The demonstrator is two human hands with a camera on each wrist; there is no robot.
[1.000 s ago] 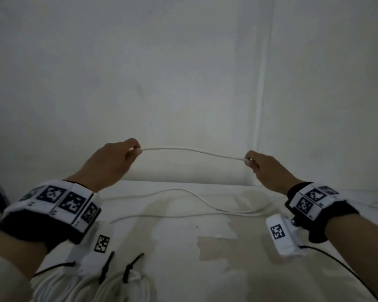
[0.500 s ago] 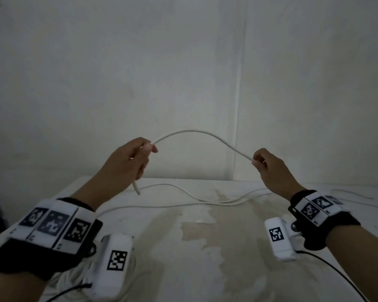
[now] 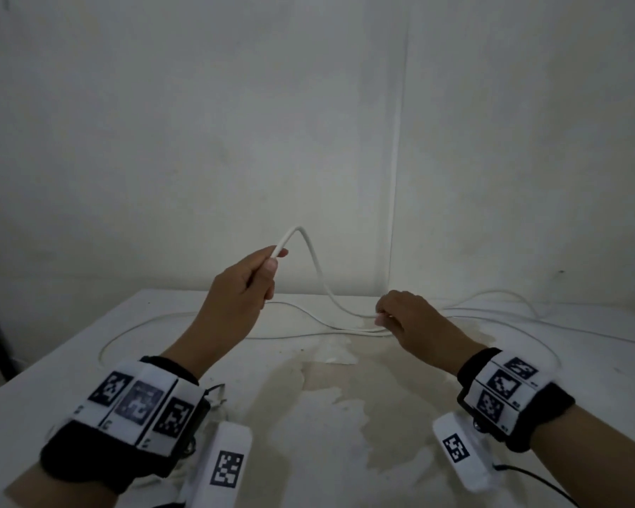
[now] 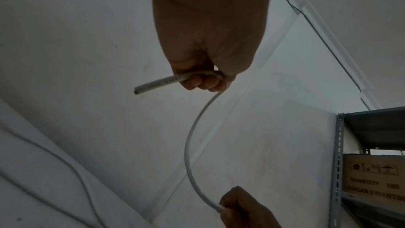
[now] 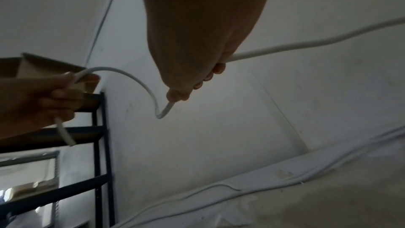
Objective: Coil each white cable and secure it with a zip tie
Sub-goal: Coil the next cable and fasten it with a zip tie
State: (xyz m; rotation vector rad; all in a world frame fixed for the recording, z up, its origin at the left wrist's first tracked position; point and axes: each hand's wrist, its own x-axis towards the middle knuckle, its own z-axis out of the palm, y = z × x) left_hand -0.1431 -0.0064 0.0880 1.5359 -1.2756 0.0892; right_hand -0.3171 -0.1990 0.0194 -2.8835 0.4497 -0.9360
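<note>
Presently, item one: white cable, free end gripped in the left hand, arching up then dipping to the right hand, which pinches it low, just above the desk. Remainder trails loose across the desk, towards the right edge. Hands apart, each closed on the cable. Handling note, by judgement: bring the right hand's pinch to the left fist to close the first loop; keep loops equal, let the stiff cable roll rather than twist. Zip tie not seen.
</note>
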